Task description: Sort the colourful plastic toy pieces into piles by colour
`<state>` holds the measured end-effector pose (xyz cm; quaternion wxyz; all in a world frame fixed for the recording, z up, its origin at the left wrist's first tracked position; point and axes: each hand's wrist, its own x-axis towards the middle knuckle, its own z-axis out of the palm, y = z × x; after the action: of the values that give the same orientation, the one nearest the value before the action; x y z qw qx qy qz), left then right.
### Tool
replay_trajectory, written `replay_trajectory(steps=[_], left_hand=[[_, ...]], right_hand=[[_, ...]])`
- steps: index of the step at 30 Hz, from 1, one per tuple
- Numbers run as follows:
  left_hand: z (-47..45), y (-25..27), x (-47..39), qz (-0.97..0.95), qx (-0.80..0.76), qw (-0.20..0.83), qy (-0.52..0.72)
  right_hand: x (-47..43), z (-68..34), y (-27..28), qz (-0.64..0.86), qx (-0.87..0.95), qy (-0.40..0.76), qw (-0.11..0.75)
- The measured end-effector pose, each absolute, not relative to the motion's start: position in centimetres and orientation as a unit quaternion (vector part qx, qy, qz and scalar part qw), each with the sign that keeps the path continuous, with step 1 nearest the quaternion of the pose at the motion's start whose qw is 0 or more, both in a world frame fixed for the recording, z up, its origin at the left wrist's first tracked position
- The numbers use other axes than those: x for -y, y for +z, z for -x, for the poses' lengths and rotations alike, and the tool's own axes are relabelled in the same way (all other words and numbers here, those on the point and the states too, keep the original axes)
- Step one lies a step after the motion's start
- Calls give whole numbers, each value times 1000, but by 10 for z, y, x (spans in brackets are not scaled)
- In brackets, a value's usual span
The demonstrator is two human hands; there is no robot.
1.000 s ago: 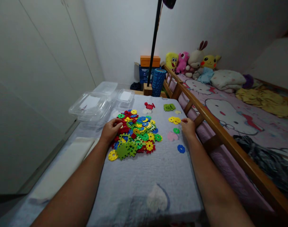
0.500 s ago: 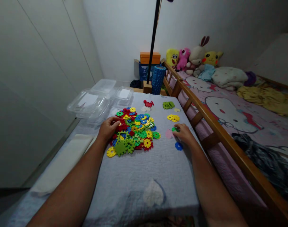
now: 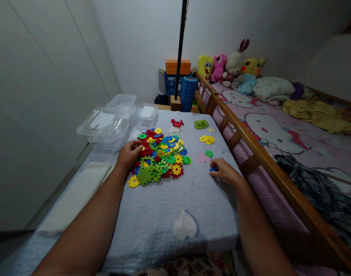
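Note:
My right hand (image 3: 225,171) is at the right of the table, its fingers closed on a blue notched disc (image 3: 213,169). Just beyond it lie a green notched disc (image 3: 209,153) and a pink heart on the tablecloth. At the left edge of a heap of colourful plastic connecting pieces (image 3: 163,155), my left hand (image 3: 129,154) has its fingers curled together against some red pieces (image 3: 145,148). What those fingertips hold, if anything, is hidden. Farther back are small groups of yellow discs (image 3: 206,139), light green square pieces (image 3: 201,124) and red pieces (image 3: 177,123).
Clear plastic boxes (image 3: 102,124) with white labels stand at the back left. A folded white cloth (image 3: 77,195) lies along the left side. The wooden bed rail (image 3: 238,130) borders the table on the right. A blue foam roller (image 3: 188,94) stands behind the table.
My right hand has left the green disc lying on the cloth and moved nearer to take hold of the blue disc. My left hand stays by the heap. The view has shifted slightly.

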<state>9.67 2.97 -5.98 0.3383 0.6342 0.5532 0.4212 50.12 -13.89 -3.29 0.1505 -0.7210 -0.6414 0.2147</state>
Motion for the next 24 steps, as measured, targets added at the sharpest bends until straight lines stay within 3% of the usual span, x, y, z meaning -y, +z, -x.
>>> replay_trajectory(steps=[7, 12, 24], left_hand=[[-96, -62, -32, -627, -553, 345, 427], [-96, -61, -31, -629, -548, 344, 430], [-99, -59, -30, -626, -547, 355, 427]], right_hand=[[137, -492, -35, 736, 652, 124, 132], [103, -450, -28, 690, 698, 119, 148], [22, -388, -57, 747, 613, 83, 245]])
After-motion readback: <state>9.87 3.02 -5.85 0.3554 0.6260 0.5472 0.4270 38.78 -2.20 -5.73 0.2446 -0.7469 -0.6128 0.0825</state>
